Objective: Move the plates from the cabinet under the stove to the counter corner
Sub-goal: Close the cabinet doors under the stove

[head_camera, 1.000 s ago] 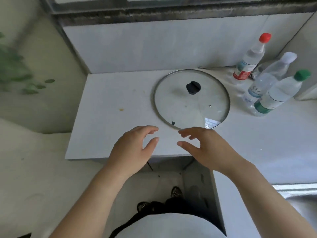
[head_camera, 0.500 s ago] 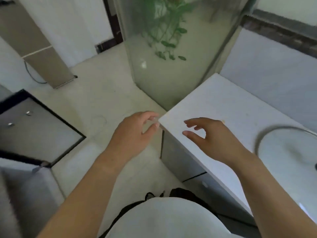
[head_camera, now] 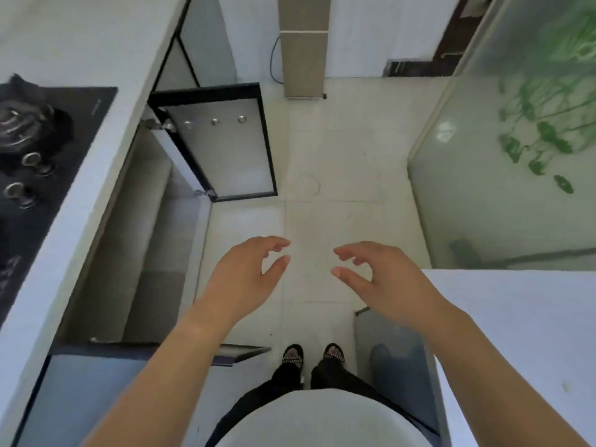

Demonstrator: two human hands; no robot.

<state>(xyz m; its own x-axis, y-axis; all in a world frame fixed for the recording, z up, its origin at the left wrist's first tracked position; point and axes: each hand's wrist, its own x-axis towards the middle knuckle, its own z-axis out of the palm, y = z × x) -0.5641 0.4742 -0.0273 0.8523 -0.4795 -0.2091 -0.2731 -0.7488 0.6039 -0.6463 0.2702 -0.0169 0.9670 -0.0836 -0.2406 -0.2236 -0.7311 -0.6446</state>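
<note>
The head view looks straight down between two runs of kitchen furniture. The left grip [head_camera: 245, 279] and the right grip [head_camera: 383, 279] hang side by side in the air above the tiled floor [head_camera: 338, 156], apart from each other. Both are released, with the fingers loosely curved, the thumbs spread, and nothing held. On the left, a black gas stove [head_camera: 35, 150] with round knobs [head_camera: 30, 159] is set into the pale left desk [head_camera: 96, 59]. Under it the cabinet [head_camera: 142, 240] is open: its far door [head_camera: 222, 146], dark-framed with a frosted panel, swings out over the floor, and the edge of a near door [head_camera: 238, 353] juts out lower down. The inside of the cabinet is dim, and the plates cannot be made out there or anywhere else. On the right, the corner of the white right desk [head_camera: 516, 333] reaches in just beside the right forearm. Beyond it stands a glass panel [head_camera: 516, 156] with a green leaf pattern. The person's feet in patterned slippers [head_camera: 293, 354] stand on the floor below the hands.
</note>
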